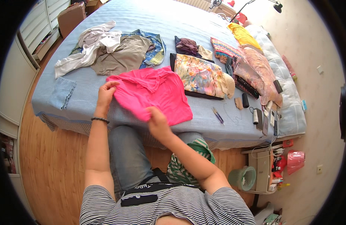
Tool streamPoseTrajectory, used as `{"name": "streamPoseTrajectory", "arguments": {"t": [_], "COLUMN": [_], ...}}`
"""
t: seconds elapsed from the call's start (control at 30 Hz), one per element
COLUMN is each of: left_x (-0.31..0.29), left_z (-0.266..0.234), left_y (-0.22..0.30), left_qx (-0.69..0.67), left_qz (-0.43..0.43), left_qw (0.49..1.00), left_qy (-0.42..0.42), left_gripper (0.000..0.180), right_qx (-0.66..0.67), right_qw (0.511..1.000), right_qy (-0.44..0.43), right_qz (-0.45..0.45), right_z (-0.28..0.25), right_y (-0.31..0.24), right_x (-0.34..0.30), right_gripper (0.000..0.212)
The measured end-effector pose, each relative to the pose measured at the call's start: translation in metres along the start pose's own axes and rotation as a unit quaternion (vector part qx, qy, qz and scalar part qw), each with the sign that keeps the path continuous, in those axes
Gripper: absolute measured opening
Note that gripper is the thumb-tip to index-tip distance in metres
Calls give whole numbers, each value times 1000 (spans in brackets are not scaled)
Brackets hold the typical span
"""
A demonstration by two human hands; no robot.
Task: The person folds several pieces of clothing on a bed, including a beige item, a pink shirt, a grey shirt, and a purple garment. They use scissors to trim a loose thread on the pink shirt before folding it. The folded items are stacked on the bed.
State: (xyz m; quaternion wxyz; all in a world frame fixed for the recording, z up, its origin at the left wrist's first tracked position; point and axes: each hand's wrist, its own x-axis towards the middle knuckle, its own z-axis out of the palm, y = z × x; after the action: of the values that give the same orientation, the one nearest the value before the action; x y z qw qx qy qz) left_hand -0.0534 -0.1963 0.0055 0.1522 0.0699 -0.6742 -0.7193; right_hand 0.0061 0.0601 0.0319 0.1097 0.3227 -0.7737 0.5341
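A bright pink garment (161, 92), perhaps a shirt, lies partly spread on the near side of the bed, its left end lifted off the sheet. My left hand (105, 95) pinches its upper left corner. Closed on the near edge of the cloth is my right hand (158, 122), slightly blurred. Just beyond the garment rest khaki shorts or trousers (122, 56) and a white long-sleeved top (90, 47), heaped over a blue patterned cloth (156, 45). Right of the pink cloth sits a folded floral garment (199, 75) on a black one.
A blue checked sheet (203, 131) covers the bed. To the right lie a pen (218, 115), phones and cables (265, 120), and stacked clothes (251, 71). A small light-blue cloth (63, 92) lies at left. Below right stand a green bin (242, 178) and a bedside cabinet (263, 168).
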Motion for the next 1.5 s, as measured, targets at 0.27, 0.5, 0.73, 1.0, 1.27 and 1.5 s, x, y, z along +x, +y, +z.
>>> {"name": "streamPoseTrajectory", "arguments": {"t": [0.27,0.5,0.73,1.0,1.27,1.5], "left_x": [-115,-112,-41,-72,-188,-247], "left_z": [32,6,-23,-46,-50,-52], "left_y": [206,278,280,288,111,83], "left_qx": [198,399,420,346,396,412], "left_qz": [224,405,309,294,254,172], "left_qw": [953,822,853,890,876,888], "left_qy": [-55,39,37,-44,-105,-112], "left_gripper": [30,11,17,16,21,16], "right_qx": [316,242,207,146,87,1], "right_qw": [948,964,973,988,977,963], "right_qy": [14,102,50,-10,-182,-258], "right_qz": [42,45,85,41,65,79], "right_z": [-144,-163,-161,-155,-102,-107], "right_y": [-119,-163,-107,-92,33,13], "right_x": [46,76,153,150,-7,-72], "right_gripper": [32,12,16,24,42,61]}}
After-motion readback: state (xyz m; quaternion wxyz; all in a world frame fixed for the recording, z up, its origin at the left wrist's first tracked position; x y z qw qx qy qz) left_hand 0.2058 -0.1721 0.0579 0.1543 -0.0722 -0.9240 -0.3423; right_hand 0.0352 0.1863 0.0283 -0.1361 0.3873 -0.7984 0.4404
